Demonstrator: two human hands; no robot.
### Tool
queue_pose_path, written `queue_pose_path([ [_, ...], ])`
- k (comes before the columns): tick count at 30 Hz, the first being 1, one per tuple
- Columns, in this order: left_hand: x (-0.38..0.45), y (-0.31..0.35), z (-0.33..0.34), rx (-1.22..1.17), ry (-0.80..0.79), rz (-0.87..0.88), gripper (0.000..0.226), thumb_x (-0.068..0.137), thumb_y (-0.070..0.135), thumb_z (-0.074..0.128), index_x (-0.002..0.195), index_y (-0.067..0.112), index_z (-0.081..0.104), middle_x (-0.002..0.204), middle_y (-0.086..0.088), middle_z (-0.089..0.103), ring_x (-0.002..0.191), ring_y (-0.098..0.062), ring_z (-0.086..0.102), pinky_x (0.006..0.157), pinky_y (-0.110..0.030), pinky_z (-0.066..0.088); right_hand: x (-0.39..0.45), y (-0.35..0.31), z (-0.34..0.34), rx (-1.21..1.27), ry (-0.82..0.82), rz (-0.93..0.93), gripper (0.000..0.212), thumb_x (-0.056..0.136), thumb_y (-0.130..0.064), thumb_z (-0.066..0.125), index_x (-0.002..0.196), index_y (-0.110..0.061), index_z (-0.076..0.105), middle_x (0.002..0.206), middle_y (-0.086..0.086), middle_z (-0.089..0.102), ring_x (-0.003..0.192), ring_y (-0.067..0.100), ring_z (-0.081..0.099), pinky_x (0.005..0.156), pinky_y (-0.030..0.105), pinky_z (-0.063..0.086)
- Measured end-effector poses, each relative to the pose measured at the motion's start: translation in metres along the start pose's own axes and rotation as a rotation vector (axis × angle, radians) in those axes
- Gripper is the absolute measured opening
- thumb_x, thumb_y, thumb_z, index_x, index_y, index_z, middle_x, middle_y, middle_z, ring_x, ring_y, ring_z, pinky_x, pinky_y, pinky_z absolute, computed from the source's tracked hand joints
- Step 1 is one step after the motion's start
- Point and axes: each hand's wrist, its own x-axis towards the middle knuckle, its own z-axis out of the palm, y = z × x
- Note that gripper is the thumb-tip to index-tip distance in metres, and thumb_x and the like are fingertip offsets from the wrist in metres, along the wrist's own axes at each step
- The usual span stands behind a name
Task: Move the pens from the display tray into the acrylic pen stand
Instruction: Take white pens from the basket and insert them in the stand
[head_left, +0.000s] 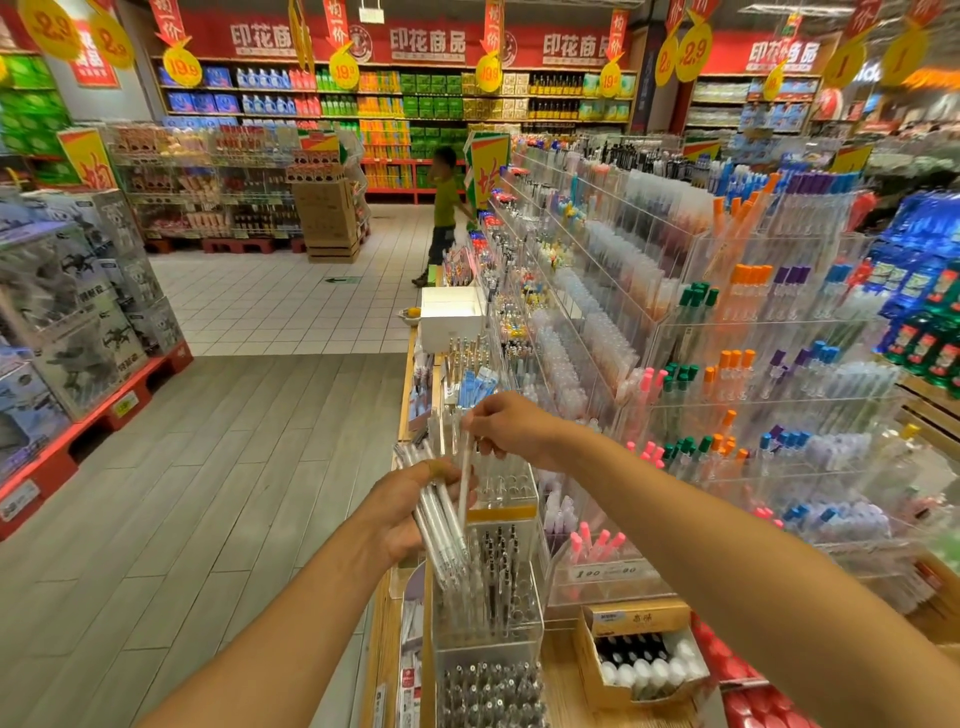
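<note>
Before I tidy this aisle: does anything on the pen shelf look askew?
Nothing stands out. The pens slant only because the left hand holds them; the right hand pinches one pen.

Left hand (410, 512): we see it before us, left of the acrylic pen stand (506, 499), with a bundle of pens (441, 525) in it.
Right hand (506, 428): above and just right of the left hand, over the stand, one pen (465, 478) hanging from its fingers.
Stand: on the counter edge (382, 623), behind a nearer stand of pens (488, 597).
Cardboard box (641, 657): on the counter, right of the nearer stands.
Tiered pen racks (753, 364): right of the stands, running away from us.
Stacked boxes (67, 317): far left, across the aisle floor (208, 467).
A person (447, 213): well behind, at the far end of the racks.
</note>
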Motion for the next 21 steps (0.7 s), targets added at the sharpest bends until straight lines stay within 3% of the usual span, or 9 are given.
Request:
queue_pose_path([
  [4, 0.011, 0.0, -0.014, -0.061, 0.188, -0.008, 0.014, 0.094, 0.001, 0.054, 0.082, -0.003, 0.062, 0.061, -0.015, 0.064, 0.047, -0.021, 0.065, 0.048, -0.031, 0.059, 0.003, -0.01, -0.02, -0.02, 0.164, -0.096, 0.02, 0.104, -0.02, 0.043, 0.089, -0.011, 0.054, 0.078, 0.008, 0.062, 0.066, 0.015, 0.057, 0.061, 0.027, 0.048],
  [9, 0.019, -0.001, -0.025, -0.012, 0.273, -0.015, 0.007, 0.093, 0.003, 0.058, 0.089, -0.001, 0.062, 0.063, -0.013, 0.062, 0.047, -0.019, 0.062, 0.049, -0.028, 0.058, 0.01, -0.005, -0.025, -0.376, 0.306, -0.241, 0.016, 0.104, -0.017, 0.036, 0.105, -0.01, 0.05, 0.093, 0.007, 0.058, 0.083, 0.022, 0.055, 0.075, 0.039, 0.049],
  [13, 0.018, 0.002, -0.021, -0.008, 0.255, -0.053, 0.005, 0.092, -0.001, 0.056, 0.09, -0.004, 0.06, 0.066, -0.016, 0.061, 0.057, -0.023, 0.062, 0.051, -0.033, 0.059, 0.012, 0.003, -0.015, -0.478, 0.255, -0.276, 0.02, 0.104, -0.016, 0.035, 0.114, -0.007, 0.05, 0.095, 0.001, 0.051, 0.082, 0.016, 0.046, 0.071, 0.03, 0.037],
  [17, 0.013, 0.005, -0.019, 0.023, 0.196, -0.076, 0.016, 0.094, -0.006, 0.05, 0.105, -0.013, 0.06, 0.073, -0.022, 0.068, 0.074, -0.029, 0.066, 0.055, -0.037, 0.062, 0.016, 0.003, -0.014, -0.502, 0.26, -0.264, 0.02, 0.104, -0.016, 0.036, 0.115, -0.008, 0.05, 0.094, 0.001, 0.052, 0.073, 0.008, 0.044, 0.069, 0.028, 0.036],
  [21, 0.012, 0.006, -0.017, 0.026, 0.158, -0.078, 0.022, 0.095, -0.008, 0.048, 0.113, -0.016, 0.058, 0.095, -0.026, 0.069, 0.087, -0.03, 0.068, 0.072, -0.038, 0.057, 0.022, 0.009, -0.013, -0.631, 0.236, -0.267, 0.022, 0.102, -0.015, 0.043, 0.116, -0.009, 0.06, 0.111, 0.006, 0.059, 0.096, 0.019, 0.055, 0.079, 0.028, 0.04],
])
